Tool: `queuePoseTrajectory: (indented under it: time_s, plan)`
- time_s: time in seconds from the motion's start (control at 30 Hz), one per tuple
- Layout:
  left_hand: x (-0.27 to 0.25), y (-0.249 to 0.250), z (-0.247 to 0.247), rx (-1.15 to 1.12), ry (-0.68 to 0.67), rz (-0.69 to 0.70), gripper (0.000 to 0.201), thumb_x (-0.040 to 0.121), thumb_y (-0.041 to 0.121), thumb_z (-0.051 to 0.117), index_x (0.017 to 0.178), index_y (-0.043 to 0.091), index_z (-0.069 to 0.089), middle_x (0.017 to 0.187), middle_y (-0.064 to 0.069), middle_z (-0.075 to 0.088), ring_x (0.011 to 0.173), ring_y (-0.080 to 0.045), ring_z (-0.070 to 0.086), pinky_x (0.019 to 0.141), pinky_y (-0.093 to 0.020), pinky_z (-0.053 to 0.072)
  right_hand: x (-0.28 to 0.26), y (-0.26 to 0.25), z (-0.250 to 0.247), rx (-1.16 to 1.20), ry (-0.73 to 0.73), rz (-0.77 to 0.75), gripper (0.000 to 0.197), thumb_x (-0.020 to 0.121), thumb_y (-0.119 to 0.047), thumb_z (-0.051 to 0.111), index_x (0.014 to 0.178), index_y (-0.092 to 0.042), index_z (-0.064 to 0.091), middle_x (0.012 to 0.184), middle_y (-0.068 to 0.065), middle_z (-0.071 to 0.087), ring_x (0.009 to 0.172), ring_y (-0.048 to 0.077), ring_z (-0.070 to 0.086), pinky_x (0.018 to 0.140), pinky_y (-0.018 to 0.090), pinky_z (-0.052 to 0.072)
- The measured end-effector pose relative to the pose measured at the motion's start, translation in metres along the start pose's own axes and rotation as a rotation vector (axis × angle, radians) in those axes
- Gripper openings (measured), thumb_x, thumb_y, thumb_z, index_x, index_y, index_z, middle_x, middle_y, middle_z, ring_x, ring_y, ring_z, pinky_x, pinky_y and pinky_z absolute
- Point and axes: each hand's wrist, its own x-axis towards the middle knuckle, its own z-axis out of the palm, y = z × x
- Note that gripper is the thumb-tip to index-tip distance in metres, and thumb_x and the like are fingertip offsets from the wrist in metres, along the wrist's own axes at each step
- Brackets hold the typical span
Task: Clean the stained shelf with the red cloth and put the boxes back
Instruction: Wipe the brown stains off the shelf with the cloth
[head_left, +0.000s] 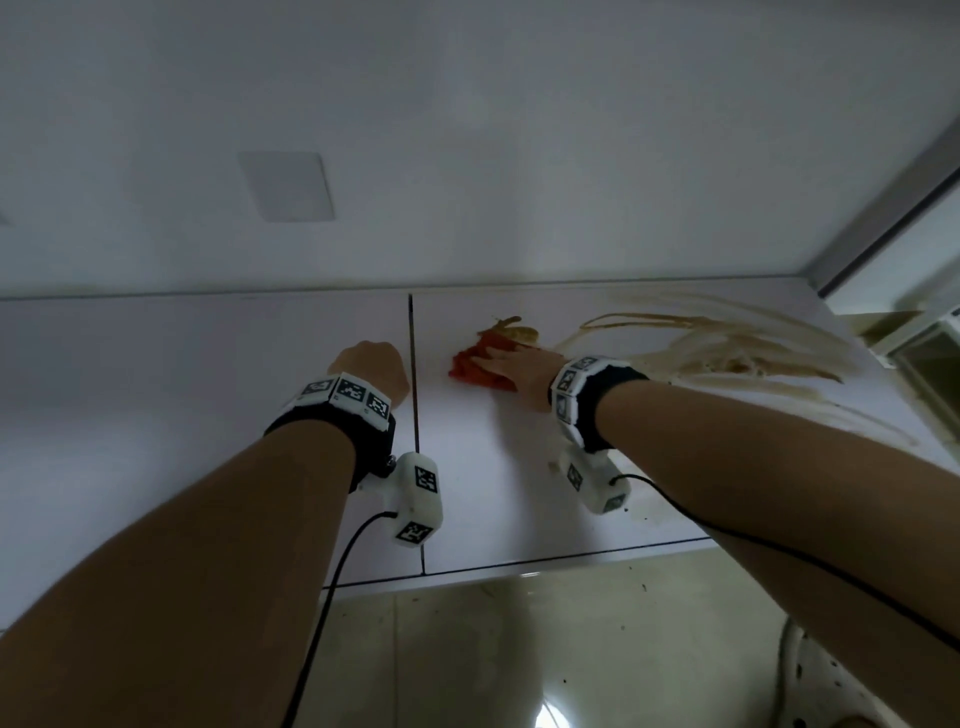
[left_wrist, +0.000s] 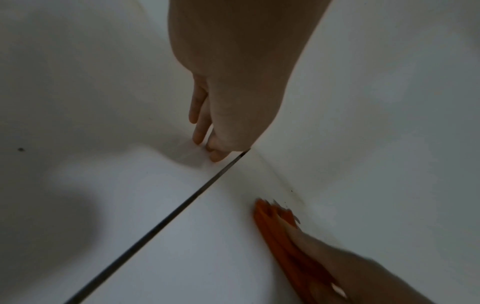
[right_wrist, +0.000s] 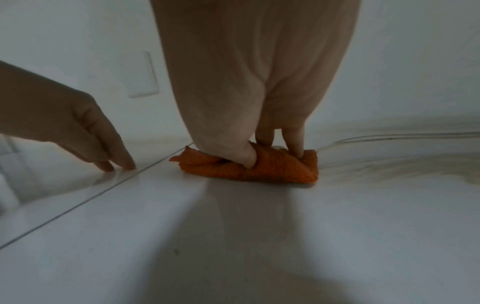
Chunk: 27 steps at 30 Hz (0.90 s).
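Wiping under way, not finished: brown smears cover shelf toward right rear corner; area near front edge looks clean. No boxes in view; replacing judged pending.

Cloth bunched, mid-shelf near back edge, just right of seam; long axis roughly along back edge.

Right hand: fingers pressing, thumb tucked into fold, holding cloth.

Left hand: fingers straight, tips on shelf beside seam, holding nothing.

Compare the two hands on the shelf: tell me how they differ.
The right hand presses the folded red cloth onto the shelf; the left hand holds nothing, with only its fingertips touching the surface. The right hand is beside the brown smears; the left hand is across the dark seam, on unstained surface. Both wear marker wristbands.
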Motion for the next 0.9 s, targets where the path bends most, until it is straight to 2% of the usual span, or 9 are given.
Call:
queuePoseTrajectory:
  time_s: [0.1,0.17,0.3,0.37,0.5,0.63,0.73,0.83,0.9]
  plan:
    - [0.001,0.003,0.001,0.023,-0.018,0.001,0.028,0.093,0.011,0.043,0.073,0.005,0.062,0.103,-0.012,0.068,0.095,-0.027,0.065,0.068,-0.025,0.043,-0.017,0.011,0.007,0.059,-0.010,0.011,0.056,0.103,-0.021,0.026,0.152,-0.019,-0.003,0.160,0.002,-0.004,0.148,0.022,-0.003,0.117,0.030,-0.002]
    - [0.002,0.002,0.000,0.005,-0.020,-0.005,0.029,0.092,0.010,0.043,0.067,0.006,0.057,0.103,-0.012,0.069,0.095,-0.027,0.065,0.069,-0.025,0.043,-0.023,0.001,0.011,0.031,0.004,-0.038,0.056,0.103,-0.015,0.027,0.152,-0.023,-0.001,0.160,-0.002,0.000,0.148,0.021,-0.001,0.117,0.029,-0.003]
    - [0.005,-0.001,0.004,0.023,-0.012,0.019,0.028,0.092,0.013,0.043,0.092,0.004,0.069,0.105,-0.011,0.069,0.096,-0.026,0.066,0.071,-0.025,0.044,-0.008,-0.038,0.013,0.033,-0.067,-0.125,0.070,0.096,0.000,0.038,0.151,-0.030,0.006,0.160,-0.002,0.004,0.147,0.030,0.008,0.119,0.046,0.012]
    - [0.003,-0.001,0.008,0.026,-0.013,0.022,0.026,0.090,0.014,0.046,0.094,0.006,0.071,0.103,-0.010,0.070,0.094,-0.025,0.066,0.070,-0.026,0.046,0.007,-0.046,0.005,0.027,-0.063,-0.148,0.067,0.098,-0.002,0.037,0.151,-0.027,0.007,0.160,0.000,0.004,0.147,0.030,0.008,0.120,0.044,0.010]
    - [0.002,-0.002,0.013,0.064,-0.014,0.054,0.027,0.092,0.014,0.042,0.088,0.007,0.067,0.103,-0.010,0.069,0.093,-0.025,0.065,0.067,-0.025,0.041,0.025,-0.041,-0.013,-0.082,-0.033,-0.125,0.065,0.100,-0.008,0.036,0.151,-0.015,-0.002,0.160,0.004,0.000,0.147,0.022,0.004,0.116,0.030,0.004]
    - [0.004,-0.006,0.010,0.072,-0.024,0.061,0.030,0.092,0.015,0.043,0.101,0.008,0.071,0.109,-0.008,0.069,0.098,-0.024,0.065,0.069,-0.024,0.040,0.013,-0.015,-0.015,-0.051,0.013,-0.037,0.063,0.101,-0.011,0.034,0.151,-0.019,-0.003,0.160,0.005,-0.002,0.148,0.023,0.000,0.118,0.034,0.000]
    - [0.006,-0.006,0.007,0.077,-0.037,0.073,0.032,0.090,0.013,0.043,0.104,0.011,0.072,0.111,-0.006,0.068,0.087,-0.022,0.061,0.070,-0.024,0.040,-0.003,0.004,-0.006,-0.002,0.021,-0.012,0.053,0.104,-0.018,0.024,0.151,-0.018,0.000,0.160,0.004,-0.001,0.148,0.023,-0.001,0.116,0.030,-0.003]
    - [0.008,-0.008,0.009,0.078,-0.044,0.082,0.034,0.092,0.014,0.042,0.109,0.012,0.070,0.117,-0.006,0.067,0.099,-0.023,0.063,0.075,-0.025,0.044,-0.012,0.005,0.009,-0.007,0.058,-0.093,0.049,0.104,-0.021,0.012,0.151,-0.021,0.003,0.160,-0.001,0.005,0.148,0.022,0.003,0.118,0.030,-0.003]
    - [0.008,-0.008,0.009,0.060,-0.042,0.063,0.034,0.092,0.015,0.042,0.113,0.013,0.069,0.120,-0.005,0.065,0.107,-0.023,0.063,0.084,-0.026,0.048,-0.016,-0.010,0.012,-0.060,0.008,-0.164,0.051,0.102,-0.015,0.016,0.151,-0.023,0.003,0.159,0.000,0.006,0.147,0.024,0.006,0.119,0.032,0.000]
